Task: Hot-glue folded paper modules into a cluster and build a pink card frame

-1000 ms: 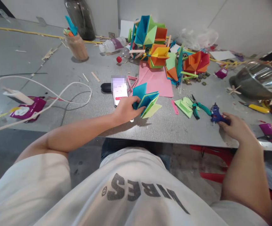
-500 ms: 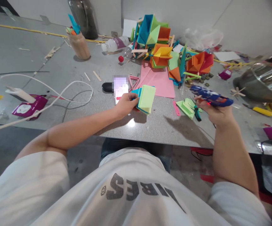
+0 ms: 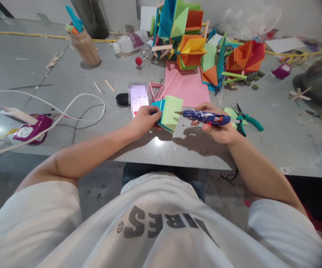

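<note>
Pinched in my left hand (image 3: 145, 121) is a folded paper piece (image 3: 172, 110), light green on top with blue paper beneath and to its left. My right hand (image 3: 218, 126) is wrapped round a blue glue gun (image 3: 205, 117), its grip hidden in my palm and a small red light glowing on it. The nozzle points left and reaches the right part of the green face; whether it touches cannot be made out. Just beyond my left hand lies a phone (image 3: 139, 97) with a lit screen. Right of my right hand are pliers (image 3: 247, 118) with teal handles, on green paper scraps.
Folded paper shapes (image 3: 191, 48) in several colours stand at the back, behind pink paper (image 3: 187, 87). A jar (image 3: 84, 46) and bottles (image 3: 130, 41) stand back left. A white cable (image 3: 66, 95) loops at left; a metal bowl (image 3: 317, 78) is far right.
My right hand has brought the glue gun left, from above the scraps and pliers to the green paper. My left hand still holds the paper piece, shifted only slightly.
</note>
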`<action>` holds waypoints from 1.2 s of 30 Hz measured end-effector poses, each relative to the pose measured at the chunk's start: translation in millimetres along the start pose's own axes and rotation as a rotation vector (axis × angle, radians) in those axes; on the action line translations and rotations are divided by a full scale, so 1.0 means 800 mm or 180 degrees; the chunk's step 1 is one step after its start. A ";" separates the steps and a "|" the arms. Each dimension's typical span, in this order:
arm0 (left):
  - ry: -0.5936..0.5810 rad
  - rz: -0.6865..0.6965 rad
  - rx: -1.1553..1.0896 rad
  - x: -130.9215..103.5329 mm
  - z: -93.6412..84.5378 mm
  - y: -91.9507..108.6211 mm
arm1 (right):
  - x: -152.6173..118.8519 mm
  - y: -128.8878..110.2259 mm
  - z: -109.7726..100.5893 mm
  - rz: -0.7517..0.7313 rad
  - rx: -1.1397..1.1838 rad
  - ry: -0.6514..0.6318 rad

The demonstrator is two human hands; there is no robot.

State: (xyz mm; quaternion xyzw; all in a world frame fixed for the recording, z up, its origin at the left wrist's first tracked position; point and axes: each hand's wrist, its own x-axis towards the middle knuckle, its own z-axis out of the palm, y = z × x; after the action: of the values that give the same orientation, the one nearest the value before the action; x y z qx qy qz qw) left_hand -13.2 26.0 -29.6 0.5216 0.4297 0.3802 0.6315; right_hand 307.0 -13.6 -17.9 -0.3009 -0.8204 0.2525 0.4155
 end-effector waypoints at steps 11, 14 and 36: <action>-0.0066 0.0090 0.0411 -0.003 -0.003 -0.001 | -0.003 -0.002 0.011 -0.0290 -0.0123 -0.0019; -0.0100 0.0056 0.0439 -0.003 -0.003 -0.002 | -0.005 -0.003 0.012 -0.0107 -0.0155 -0.0150; -0.0333 0.0152 0.0445 -0.004 -0.006 -0.012 | -0.008 0.013 0.012 0.0006 -0.0311 0.0367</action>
State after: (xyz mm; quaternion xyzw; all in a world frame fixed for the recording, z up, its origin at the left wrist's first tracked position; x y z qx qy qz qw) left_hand -18.8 22.9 -38.7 0.5936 0.4090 0.3364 0.6059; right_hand 304.9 -12.6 -33.4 -0.3357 -0.8062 0.1948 0.4466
